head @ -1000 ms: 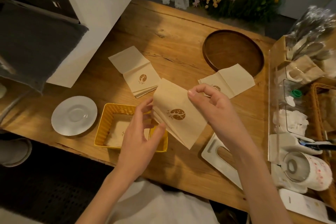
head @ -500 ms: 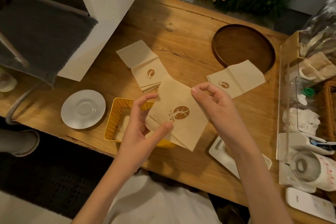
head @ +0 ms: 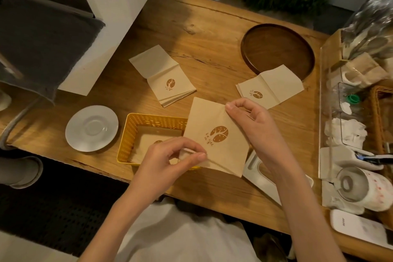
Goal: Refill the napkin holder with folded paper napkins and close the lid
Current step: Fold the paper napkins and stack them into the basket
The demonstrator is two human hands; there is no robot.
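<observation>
Left hand (head: 168,164) and right hand (head: 255,125), fingers (head: 230,107) pinching a folded napkin (head: 214,132), above the barely filled holder (head: 129,134) at the counter (head: 212,34) front edge; lid (head: 253,173) off.

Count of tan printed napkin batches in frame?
4 napkin batches: one held by left hand and right hand; one inside the yellow perforated basket; one on the wooden table near the white box; one at the round dark tray. Others possibly hidden.

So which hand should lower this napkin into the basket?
Left, probably: the left hand pinches the folded beige paper napkin directly over the yellow perforated basket; the right hand pinches its far corner, beyond the basket's edge.
</observation>
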